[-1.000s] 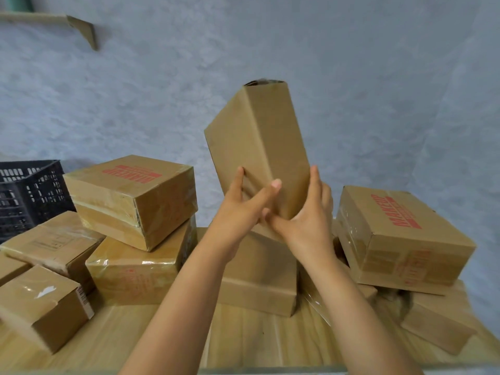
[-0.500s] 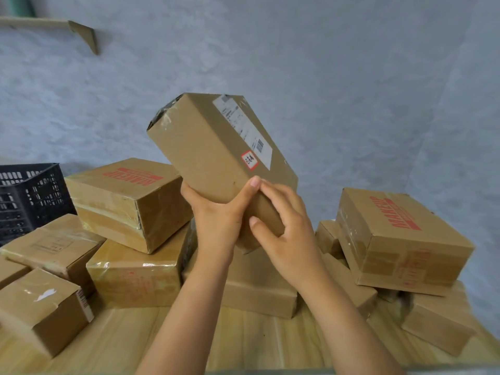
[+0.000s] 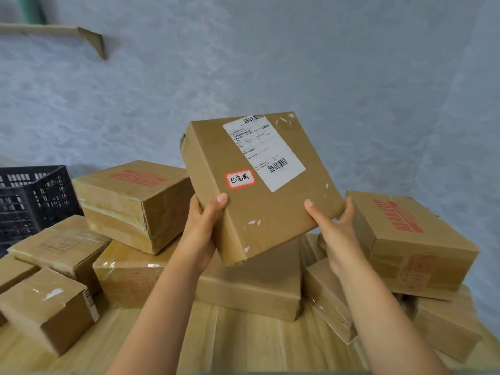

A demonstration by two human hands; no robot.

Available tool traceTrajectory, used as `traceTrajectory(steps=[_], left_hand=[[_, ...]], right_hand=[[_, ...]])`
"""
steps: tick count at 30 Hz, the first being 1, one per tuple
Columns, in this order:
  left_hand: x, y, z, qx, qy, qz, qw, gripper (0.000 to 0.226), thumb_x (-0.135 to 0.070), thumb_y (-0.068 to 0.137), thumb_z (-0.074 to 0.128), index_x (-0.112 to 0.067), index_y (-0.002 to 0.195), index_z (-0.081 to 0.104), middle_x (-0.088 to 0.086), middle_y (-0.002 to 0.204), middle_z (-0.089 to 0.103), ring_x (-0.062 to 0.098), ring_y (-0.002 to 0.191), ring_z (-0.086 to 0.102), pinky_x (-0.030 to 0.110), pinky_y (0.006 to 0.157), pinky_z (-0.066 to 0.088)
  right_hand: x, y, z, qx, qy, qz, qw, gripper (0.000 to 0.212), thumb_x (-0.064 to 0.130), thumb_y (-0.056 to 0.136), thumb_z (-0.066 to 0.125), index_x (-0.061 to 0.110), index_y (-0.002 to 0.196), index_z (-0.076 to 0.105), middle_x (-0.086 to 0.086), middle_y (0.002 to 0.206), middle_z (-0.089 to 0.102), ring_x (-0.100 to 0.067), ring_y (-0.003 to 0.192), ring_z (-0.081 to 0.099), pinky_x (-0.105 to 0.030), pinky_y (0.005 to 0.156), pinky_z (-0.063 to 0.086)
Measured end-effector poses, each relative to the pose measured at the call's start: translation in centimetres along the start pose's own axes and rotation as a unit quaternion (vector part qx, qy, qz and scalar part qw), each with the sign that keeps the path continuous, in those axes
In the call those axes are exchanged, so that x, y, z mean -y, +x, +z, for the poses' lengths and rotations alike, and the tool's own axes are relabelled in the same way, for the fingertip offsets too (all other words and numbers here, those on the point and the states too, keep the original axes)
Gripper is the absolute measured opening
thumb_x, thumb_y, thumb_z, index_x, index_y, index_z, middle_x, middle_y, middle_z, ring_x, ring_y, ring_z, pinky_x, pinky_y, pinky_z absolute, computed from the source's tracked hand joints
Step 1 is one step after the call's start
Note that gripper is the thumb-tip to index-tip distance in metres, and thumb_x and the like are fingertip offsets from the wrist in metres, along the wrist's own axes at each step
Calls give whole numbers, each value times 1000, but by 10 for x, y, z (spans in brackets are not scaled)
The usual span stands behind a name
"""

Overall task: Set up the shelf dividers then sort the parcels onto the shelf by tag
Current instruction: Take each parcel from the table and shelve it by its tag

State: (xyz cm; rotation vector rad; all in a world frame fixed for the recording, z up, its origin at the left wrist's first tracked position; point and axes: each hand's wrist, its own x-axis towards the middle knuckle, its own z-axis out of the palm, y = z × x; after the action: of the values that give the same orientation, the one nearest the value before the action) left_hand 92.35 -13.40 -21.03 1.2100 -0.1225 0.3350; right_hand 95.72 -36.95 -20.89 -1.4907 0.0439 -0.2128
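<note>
Cardboard parcel (image 3: 267, 212) tilted, left hand (image 3: 201, 228) and right hand (image 3: 334, 231) gripping its lower edges

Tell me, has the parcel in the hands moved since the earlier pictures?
Yes. The held parcel has turned label-side toward the camera and sunk lower against the red-printed box at left.

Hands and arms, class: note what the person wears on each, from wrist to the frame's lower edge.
Nothing is worn on either. The left hand and right hand are bare: no gloves, rings, watch or bracelets show. Both forearms are bare too, with no sleeve visible down to the frame's lower edge.
</note>
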Motion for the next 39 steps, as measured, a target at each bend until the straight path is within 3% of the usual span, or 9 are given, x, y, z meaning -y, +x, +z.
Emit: traceTrajectory(steps=[3, 6, 11, 15, 19, 23, 26, 34, 39], left_hand=[[3, -2, -6, 21, -7, -11, 1000, 88, -45, 68, 73, -17, 145, 42, 9, 136, 61, 30, 125, 59, 57, 109, 42], [8, -4, -10, 52, -8, -17, 998, 88, -45, 72, 69, -15, 148, 38, 14, 142, 56, 36, 131, 53, 60, 111, 37], [10, 0, -12, 55, 29, -14, 998, 66, -46, 84, 57, -35, 146, 39, 4, 137, 61, 28, 124, 60, 57, 105, 44], [9, 1, -9, 23, 40, 4, 999, 87, -52, 78, 71, -41, 153, 26, -6, 135, 64, 15, 118, 64, 37, 91, 55], [-2, -4, -18, 23, 25, 46, 998, 84, -41, 83, 75, -32, 153, 30, 1, 130, 67, 22, 115, 67, 33, 83, 58], [-9, -12, -24, 49, 11, 51, 997, 68, -38, 87, 70, -32, 148, 41, 4, 132, 66, 23, 114, 67, 30, 78, 58], [-6, -19, -17, 42, 12, 26, 999, 71, -44, 84, 70, -33, 148, 41, 1, 136, 63, 23, 120, 64, 29, 80, 58], [6, -42, -4, -5, -13, 17, 1000, 60, -47, 84, 72, -30, 139, 55, 6, 133, 65, 27, 118, 65, 35, 81, 58], [6, -61, -17, 7, -11, 0, 1000, 60, -47, 86, 70, -28, 140, 54, 9, 134, 64, 29, 117, 65, 42, 84, 58]], right_hand=[[-8, 8, -10, 30, 157, 68, 985, 112, 40, 65, 86, 39, 154, 19, -3, 140, 55, -27, 109, 64, -56, 91, 52], [-16, 8, -15, 64, 262, 113, 956, 83, 43, 64, 83, 22, 139, 52, -15, 126, 66, -26, 85, 75, -51, 73, 60], [-23, 9, -14, 40, 301, 60, 951, 73, 32, 69, 81, 23, 137, 56, -11, 126, 69, -29, 108, 69, -50, 77, 60], [-15, 3, -11, 63, 270, 4, 961, 55, 25, 71, 78, 25, 125, 64, -3, 119, 74, -19, 105, 71, -45, 92, 55], [-3, 4, -33, 120, 215, 36, 968, 68, 27, 74, 74, 14, 139, 55, -2, 121, 72, -18, 107, 67, -37, 102, 46], [5, 4, -48, 187, 111, 43, 975, 66, 55, 77, 73, 25, 135, 60, -5, 130, 68, -22, 122, 63, -44, 106, 46], [7, -1, -43, 156, 5, 37, 987, 75, 79, 61, 71, 44, 126, 62, 4, 123, 71, -18, 113, 68, -49, 102, 50], [0, -23, -49, 125, 5, -25, 992, 45, 81, 72, 59, 60, 112, 62, 13, 124, 68, -14, 121, 61, -51, 109, 44], [-15, -49, -48, 92, 5, -11, 996, 61, 86, 68, 58, 47, 114, 65, 4, 116, 68, -22, 117, 63, -53, 108, 44]])
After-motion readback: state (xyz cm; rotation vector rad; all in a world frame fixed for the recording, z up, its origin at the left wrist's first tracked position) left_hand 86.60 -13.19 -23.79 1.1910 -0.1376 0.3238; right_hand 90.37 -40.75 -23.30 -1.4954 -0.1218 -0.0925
